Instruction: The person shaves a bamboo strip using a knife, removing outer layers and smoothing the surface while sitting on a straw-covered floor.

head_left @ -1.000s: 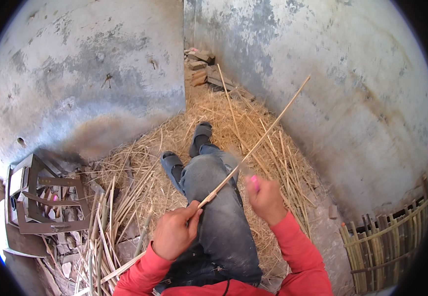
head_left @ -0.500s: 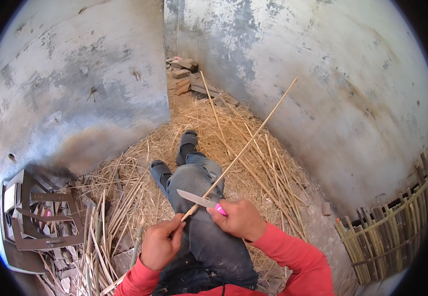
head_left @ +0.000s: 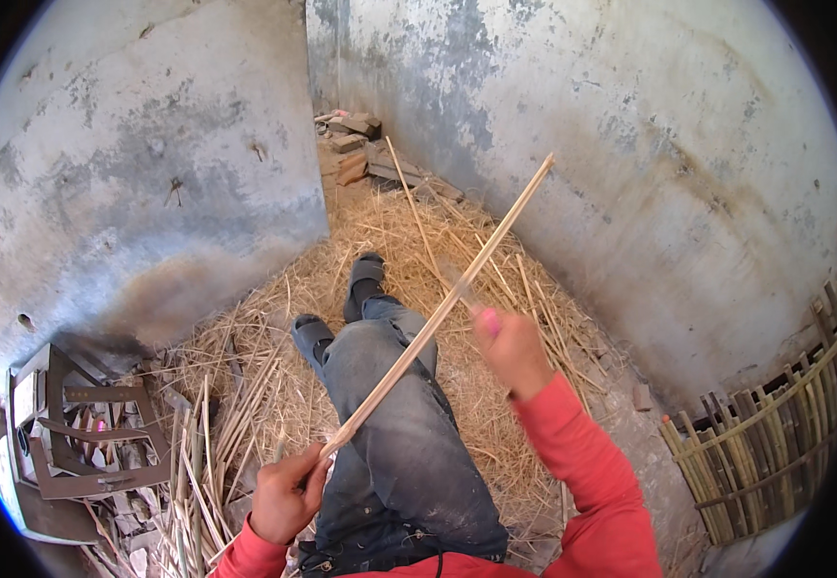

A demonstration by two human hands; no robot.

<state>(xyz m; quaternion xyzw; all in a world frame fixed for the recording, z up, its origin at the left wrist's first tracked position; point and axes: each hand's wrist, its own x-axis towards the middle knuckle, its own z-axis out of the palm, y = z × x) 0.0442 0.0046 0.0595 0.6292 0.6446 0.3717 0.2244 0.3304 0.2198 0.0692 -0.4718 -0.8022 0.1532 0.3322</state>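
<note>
My left hand (head_left: 288,489) is closed round the near end of a long pale bamboo strip (head_left: 406,358), which slants up and away to the right across my legs. In my right hand (head_left: 517,353) is a knife (head_left: 491,322) with a pink handle, the fingers wrapped round it. Its blade is smeared by motion and lies at the strip, about halfway along. Whether the blade is in the strip or only against it is hard to make out. The strip's far end looks wider than a single thin rod.
Shavings (head_left: 380,220) cover the floor, with cut strips (head_left: 187,472) at the left. A broken dark frame (head_left: 100,486) stands at the left edge, a slatted bamboo panel (head_left: 765,453) at the right. Bricks (head_left: 351,169) lie in the far corner between worn walls (head_left: 592,125).
My right hand has moved away and to the right with the knife, up along the strip. The left hand has drawn slightly nearer to me, still gripping the strip's near end.
</note>
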